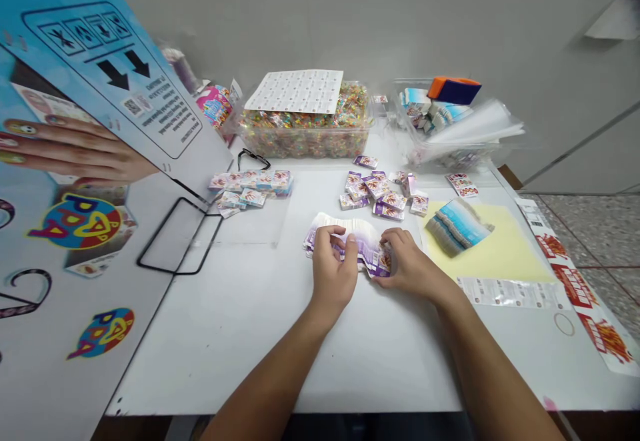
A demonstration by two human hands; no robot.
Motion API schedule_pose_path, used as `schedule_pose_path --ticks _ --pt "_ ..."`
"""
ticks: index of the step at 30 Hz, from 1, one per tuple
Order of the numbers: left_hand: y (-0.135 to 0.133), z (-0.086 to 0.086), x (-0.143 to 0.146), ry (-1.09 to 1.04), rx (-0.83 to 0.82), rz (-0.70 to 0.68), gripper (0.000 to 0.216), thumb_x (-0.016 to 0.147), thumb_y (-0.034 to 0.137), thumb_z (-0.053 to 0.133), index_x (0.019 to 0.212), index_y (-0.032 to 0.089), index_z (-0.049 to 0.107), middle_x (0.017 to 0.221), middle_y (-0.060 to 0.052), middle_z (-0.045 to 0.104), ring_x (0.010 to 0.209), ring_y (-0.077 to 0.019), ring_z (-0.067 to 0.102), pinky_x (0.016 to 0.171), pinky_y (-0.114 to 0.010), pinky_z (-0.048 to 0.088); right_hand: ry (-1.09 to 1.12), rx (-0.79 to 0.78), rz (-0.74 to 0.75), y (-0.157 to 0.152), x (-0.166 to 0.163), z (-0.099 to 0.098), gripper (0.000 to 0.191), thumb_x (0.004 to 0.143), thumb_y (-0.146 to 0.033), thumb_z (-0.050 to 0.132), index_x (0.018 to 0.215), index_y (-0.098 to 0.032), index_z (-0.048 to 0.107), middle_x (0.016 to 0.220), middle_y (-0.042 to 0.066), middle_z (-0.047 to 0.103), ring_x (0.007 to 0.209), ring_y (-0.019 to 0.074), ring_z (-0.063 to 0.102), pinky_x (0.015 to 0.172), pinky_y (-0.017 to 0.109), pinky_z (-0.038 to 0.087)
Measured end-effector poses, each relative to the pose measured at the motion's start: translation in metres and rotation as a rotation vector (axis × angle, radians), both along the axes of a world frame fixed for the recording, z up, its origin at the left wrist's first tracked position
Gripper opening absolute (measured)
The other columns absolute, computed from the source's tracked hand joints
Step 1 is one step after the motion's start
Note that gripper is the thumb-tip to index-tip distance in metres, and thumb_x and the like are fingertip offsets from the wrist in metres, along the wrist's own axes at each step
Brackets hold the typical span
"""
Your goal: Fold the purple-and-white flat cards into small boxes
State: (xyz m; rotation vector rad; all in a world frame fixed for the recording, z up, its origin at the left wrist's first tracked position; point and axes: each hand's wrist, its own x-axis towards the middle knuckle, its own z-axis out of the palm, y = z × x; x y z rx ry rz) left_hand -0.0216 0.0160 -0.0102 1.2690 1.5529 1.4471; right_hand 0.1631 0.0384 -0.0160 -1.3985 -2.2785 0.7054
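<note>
On the table, centre, we log a fanned stack of flat cartons, purple and white. We judge it light, thin, glossy: prone to slide apart and crease, best gripped at both ends and squared. Our left hand curls fingers over its left end; our right hand pinches its right corner.

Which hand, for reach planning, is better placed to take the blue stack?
Probably the right hand: the blue stack lies right of it; the left hand, also holding the purple cards, is farther.
</note>
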Motion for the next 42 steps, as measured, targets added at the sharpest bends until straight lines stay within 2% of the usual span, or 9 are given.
schedule_pose_path --ticks 10,13,17,21,25,28,32,36,42 --pt "0.002 0.012 -0.003 -0.241 -0.059 -0.055 0.018 0.09 0.036 0.061 0.087 0.019 0.055 0.076 0.002 0.056 0.066 -0.0116 0.053 0.064 -0.023 0.042 0.23 0.054 0.004 -0.003 0.012 0.018 0.062 0.071 -0.038 0.084 0.117 -0.026 0.044 0.139 0.012 0.043 0.13 0.0326 0.046 0.1 0.045 0.047" --pt "0.002 0.013 -0.003 -0.387 -0.256 -0.348 0.033 0.088 0.051 0.062 0.087 0.018 0.057 0.076 0.0 0.062 0.06 -0.0114 0.056 0.061 -0.024 0.043 0.344 0.104 0.017 -0.01 0.005 0.026 0.065 0.07 -0.037 0.085 0.119 -0.027 0.043 0.142 0.013 0.041 0.134 0.0338 0.043 0.104 0.048 0.044" --pt "-0.001 0.01 -0.003 -0.637 -0.514 -0.834 0.052 0.079 0.063 0.069 0.096 0.014 0.064 0.085 -0.006 0.067 0.074 -0.0174 0.064 0.069 -0.028 0.048 0.44 0.135 0.083 -0.023 -0.013 0.029 0.065 0.068 -0.03 0.086 0.116 -0.028 0.042 0.143 0.013 0.039 0.139 0.0344 0.039 0.108 0.048 0.043" --pt "-0.004 0.007 -0.005 -0.747 -0.534 -0.883 0.045 0.072 0.049 0.08 0.093 0.012 0.066 0.084 -0.007 0.067 0.074 -0.017 0.065 0.071 -0.029 0.049 0.481 0.092 0.097 -0.033 -0.023 0.027 0.062 0.072 -0.028 0.084 0.118 -0.029 0.042 0.141 0.014 0.038 0.132 0.0322 0.047 0.097 0.043 0.053" --pt "-0.003 0.004 -0.01 -0.748 -0.532 -0.927 0.033 0.068 0.037 0.076 0.087 0.013 0.064 0.075 -0.005 0.067 0.068 -0.0172 0.065 0.062 -0.026 0.048 0.484 0.032 0.174 -0.034 -0.021 0.028 0.073 0.065 -0.038 0.091 0.118 -0.03 0.043 0.139 0.012 0.039 0.134 0.0327 0.043 0.106 0.043 0.046" --pt "-0.003 -0.001 -0.011 -0.788 -0.587 -1.072 0.031 0.065 0.037 0.067 0.084 0.013 0.064 0.074 -0.009 0.07 0.061 -0.0206 0.067 0.052 -0.026 0.048 0.508 -0.049 0.229 -0.033 -0.016 0.03 0.078 0.056 -0.045 0.095 0.115 -0.03 0.047 0.142 0.011 0.039 0.135 0.0336 0.042 0.109 0.043 0.043" --pt "-0.005 -0.006 -0.006 -0.862 -0.658 -1.307 0.032 0.066 0.039 0.056 0.076 0.011 0.065 0.065 -0.014 0.072 0.054 -0.0263 0.07 0.045 -0.029 0.05 0.598 -0.202 0.228 -0.031 -0.013 0.032 0.057 0.065 -0.045 0.091 0.104 -0.029 0.052 0.135 0.009 0.049 0.128 0.0314 0.048 0.104 0.042 0.046" --pt "-0.006 -0.002 -0.003 -0.852 -0.64 -1.297 0.022 0.069 0.034 0.063 0.067 0.012 0.062 0.059 -0.012 0.071 0.046 -0.0217 0.067 0.039 -0.023 0.045 0.686 -0.265 0.262 -0.029 -0.011 0.035 0.033 0.075 -0.04 0.084 0.091 -0.025 0.059 0.123 0.009 0.056 0.116 0.0284 0.057 0.099 0.042 0.048" --pt "-0.005 0.017 -0.018 -0.777 -0.67 -1.357 0.044 0.076 0.055 0.075 0.077 0.012 0.065 0.055 -0.008 0.068 0.049 -0.0197 0.065 0.05 -0.028 0.05 0.743 -0.345 0.363 -0.028 -0.01 0.041 0.016 0.084 -0.04 0.077 0.089 -0.024 0.075 0.124 0.01 0.059 0.114 0.0296 0.062 0.097 0.046 0.052"
